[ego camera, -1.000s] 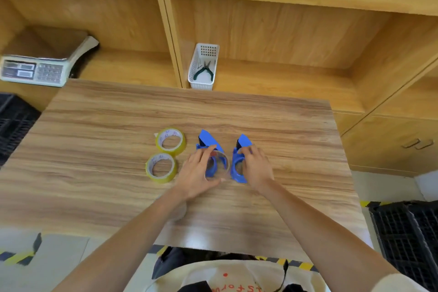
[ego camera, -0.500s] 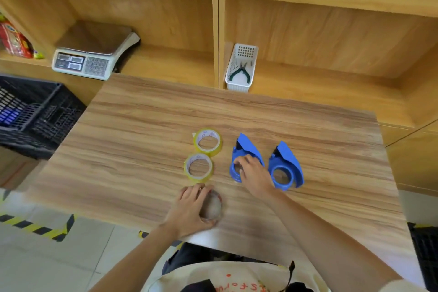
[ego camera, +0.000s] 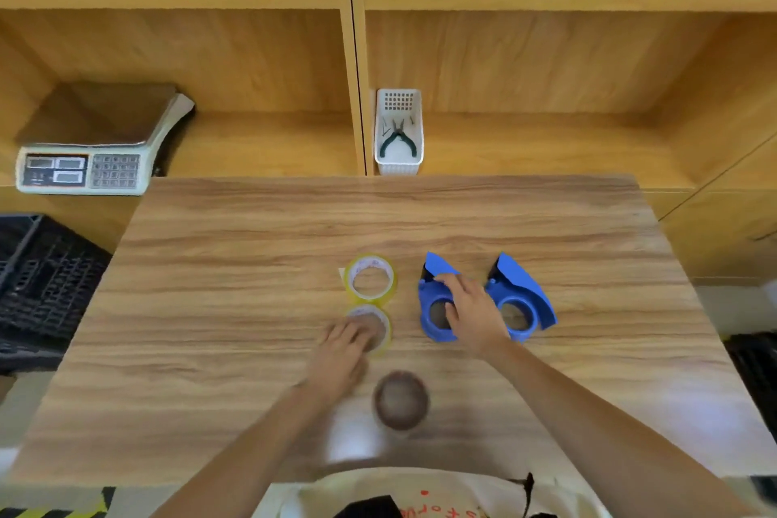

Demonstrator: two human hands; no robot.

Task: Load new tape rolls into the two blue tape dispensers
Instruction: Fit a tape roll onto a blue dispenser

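Two blue tape dispensers lie side by side on the wooden table (ego camera: 252,265), both with empty hubs. My right hand (ego camera: 473,313) grips the left dispenser (ego camera: 433,307), fingers across its top; the right dispenser (ego camera: 523,296) lies free just beside it. Two yellow tape rolls lie flat to their left, one behind the other. The far roll (ego camera: 370,278) is untouched. My left hand (ego camera: 342,353), blurred by motion, covers the near roll (ego camera: 380,326) with its fingers curled over the rim. An empty brown tape core (ego camera: 401,400) lies near the table's front edge.
A white basket with pliers (ego camera: 398,135) stands on the shelf behind the table. A weighing scale (ego camera: 88,147) sits on the left shelf. Black crates stand on the floor at the left (ego camera: 38,290) and the far right (ego camera: 757,370).
My left hand has let go of the empty brown core near the front edge and moved forward onto the near yellow roll. My right hand stays on the left dispenser.
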